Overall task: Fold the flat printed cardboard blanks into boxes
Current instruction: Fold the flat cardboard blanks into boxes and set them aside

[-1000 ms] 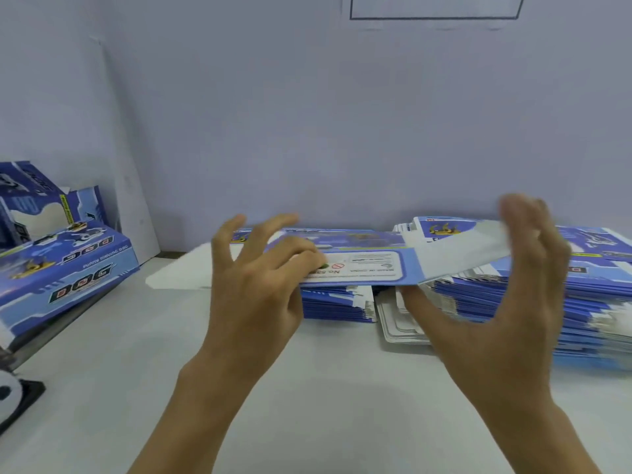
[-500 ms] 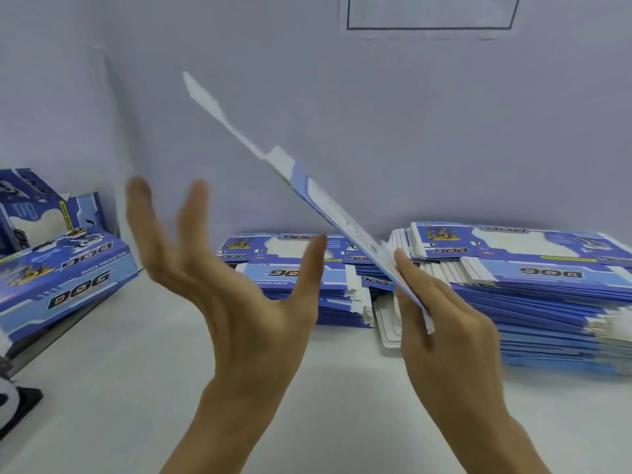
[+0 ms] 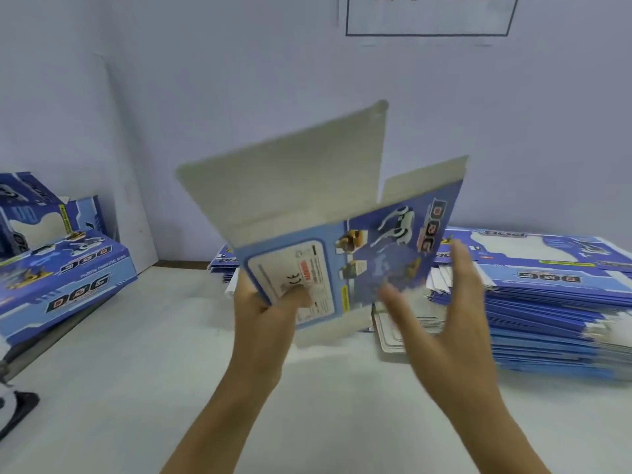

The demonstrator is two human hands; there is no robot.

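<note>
A blue printed cardboard blank (image 3: 345, 254) stands upright in the air in front of me, its grey inner flaps raised at the top. My left hand (image 3: 270, 313) pinches its lower left corner, thumb on the white label panel. My right hand (image 3: 441, 313) hovers just right of the blank with fingers spread and blurred, holding nothing. Behind them a tall stack of flat blanks (image 3: 547, 302) lies at the right and a lower stack (image 3: 222, 265) sits in the middle.
Folded blue boxes (image 3: 65, 278) lie piled at the left on the white table (image 3: 136, 388). A black and white object (image 3: 13, 408) sits at the left edge. A grey wall with a taped paper sign (image 3: 427, 15) closes the back.
The blank went from tilted edge-on in my right hand to upright and facing me in my left hand. My right hand let go and moved off to its right side.
</note>
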